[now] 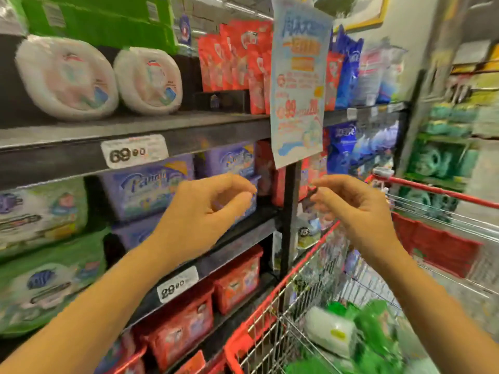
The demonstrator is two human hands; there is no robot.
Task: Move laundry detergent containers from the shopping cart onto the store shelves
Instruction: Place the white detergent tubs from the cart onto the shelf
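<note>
Both hands — left (205,209), right (351,203) — loosely curled, holding nothing, before purple boxes (151,184).

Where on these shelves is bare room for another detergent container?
Bare dark shelf lies between the white round tubs and the red pouches. The purple boxes' row and the red tubs below look packed.
</note>
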